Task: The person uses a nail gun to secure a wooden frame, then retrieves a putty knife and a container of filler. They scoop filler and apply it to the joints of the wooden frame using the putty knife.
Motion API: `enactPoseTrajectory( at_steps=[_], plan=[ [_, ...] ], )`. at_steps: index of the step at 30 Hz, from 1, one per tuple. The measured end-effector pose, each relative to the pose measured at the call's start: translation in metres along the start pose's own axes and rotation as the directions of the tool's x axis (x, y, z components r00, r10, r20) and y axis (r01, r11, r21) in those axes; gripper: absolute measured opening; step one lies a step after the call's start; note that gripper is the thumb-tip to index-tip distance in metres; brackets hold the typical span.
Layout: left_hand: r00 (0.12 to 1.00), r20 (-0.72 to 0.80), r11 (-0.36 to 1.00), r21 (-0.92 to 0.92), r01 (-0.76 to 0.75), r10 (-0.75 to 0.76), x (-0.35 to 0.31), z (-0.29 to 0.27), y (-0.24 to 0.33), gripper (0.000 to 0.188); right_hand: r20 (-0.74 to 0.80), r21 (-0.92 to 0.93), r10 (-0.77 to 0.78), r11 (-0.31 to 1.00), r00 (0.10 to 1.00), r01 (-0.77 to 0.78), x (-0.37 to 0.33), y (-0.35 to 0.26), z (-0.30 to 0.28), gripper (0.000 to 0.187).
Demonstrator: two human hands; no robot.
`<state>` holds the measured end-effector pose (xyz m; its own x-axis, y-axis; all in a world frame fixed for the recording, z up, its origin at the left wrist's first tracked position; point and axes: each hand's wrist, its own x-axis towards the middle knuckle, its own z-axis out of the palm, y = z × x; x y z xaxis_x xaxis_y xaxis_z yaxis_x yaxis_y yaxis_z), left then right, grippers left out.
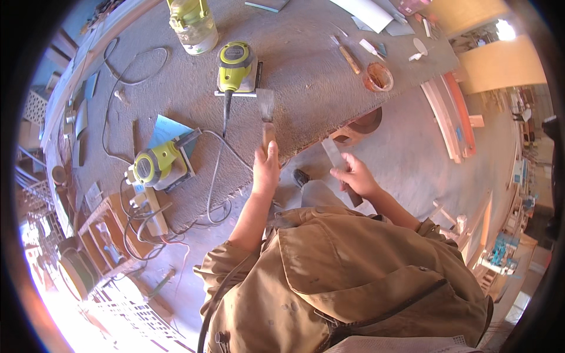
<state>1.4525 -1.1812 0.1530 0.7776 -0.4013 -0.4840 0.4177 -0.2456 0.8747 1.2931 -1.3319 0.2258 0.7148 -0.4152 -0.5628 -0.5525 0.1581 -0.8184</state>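
My left hand (266, 170) is closed round the wooden handle of a putty knife (266, 107), whose broad metal blade points away from me over the near edge of the worktable (306, 76). To the right, just off the table's edge, my right hand (356, 175) grips a second flat-bladed scraper (333, 153) by its dark handle. Its pale blade tilts up and to the left. The two blades are apart. Nearest to the left blade stands a yellow-green electric sander (235, 65). Another sander (159, 166) sits at the left, beside a blue sheet of sandpaper (168, 130).
Cords (219, 170) loop across the table and hang off its near left edge. A clear jug (197, 36) stands at the back. At the right are a small bowl of brown paste (378, 77) and a wooden-handled tool (347, 56). Timber pieces (442, 117) stand beyond the table.
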Motion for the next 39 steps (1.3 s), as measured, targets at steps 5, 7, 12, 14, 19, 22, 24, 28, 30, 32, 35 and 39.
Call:
enactPoseTrajectory(
  at_steps=[5,7,12,14,19,22,24,28,30,32,35,39],
  plan=[
    [0.905,-0.18,0.891,0.328,-0.313,0.384,-0.031,0.012,-0.02,0.047,0.268,0.139,0.132,0.975,0.954,-0.174,0.004,0.011,-0.035,0.073],
    [0.836,-0.249,0.821,0.456,-0.343,0.488,-0.055,0.03,0.002,0.05,0.258,0.129,0.027,0.99,0.966,-0.062,0.011,0.002,-0.061,0.07],
    [0.875,-0.106,0.781,0.511,-0.359,0.472,-0.072,0.081,-0.015,0.04,-0.203,0.104,-0.297,0.941,0.933,0.322,0.09,-0.059,-0.186,0.017],
    [0.96,-0.092,0.892,0.401,-0.207,0.264,-0.083,0.095,-0.019,0.038,-0.25,-0.004,-0.417,0.903,0.874,0.43,0.152,-0.064,-0.254,0.026],
    [0.984,-0.173,0.927,0.363,0.099,-0.037,-0.125,0.066,-0.058,0.032,-0.346,-0.817,-0.551,0.575,0.759,0.045,0.265,-0.059,-0.303,0.03],
    [0.938,-0.321,0.934,0.277,0.227,-0.133,-0.156,0.055,-0.056,0.03,-0.342,-0.769,-0.413,0.639,0.844,0.001,0.268,-0.073,-0.284,0.035],
    [0.915,-0.368,0.935,0.234,0.265,-0.167,-0.165,0.055,-0.066,0.031,-0.364,-0.812,-0.481,0.584,0.798,-0.019,0.283,-0.065,-0.294,0.037],
    [0.923,-0.37,0.936,0.274,0.221,-0.109,-0.171,0.062,-0.055,0.031,-0.457,-0.833,-0.59,0.547,0.665,-0.087,0.298,-0.064,-0.319,0.042],
    [0.941,-0.336,0.938,0.309,0.158,-0.048,-0.168,0.065,-0.036,0.03,-0.525,-0.528,-0.495,0.827,0.693,0.19,0.293,-0.073,-0.318,0.04],
    [0.949,-0.315,0.966,0.242,0.087,-0.007,-0.165,0.075,-0.006,0.031,-0.294,-0.079,-0.463,0.884,0.836,0.462,0.243,-0.091,-0.27,0.029],
    [0.968,-0.222,0.987,0.135,-0.086,0.114,-0.153,0.092,0.058,0.035,0.268,0.159,-0.402,0.915,0.875,0.372,0.142,-0.094,-0.18,0.024],
    [0.942,-0.143,0.952,0.018,-0.305,0.304,-0.145,0.106,0.094,0.033,0.673,-0.039,-0.147,0.972,0.725,0.233,0.058,-0.092,-0.083,0.014]
  ],
)
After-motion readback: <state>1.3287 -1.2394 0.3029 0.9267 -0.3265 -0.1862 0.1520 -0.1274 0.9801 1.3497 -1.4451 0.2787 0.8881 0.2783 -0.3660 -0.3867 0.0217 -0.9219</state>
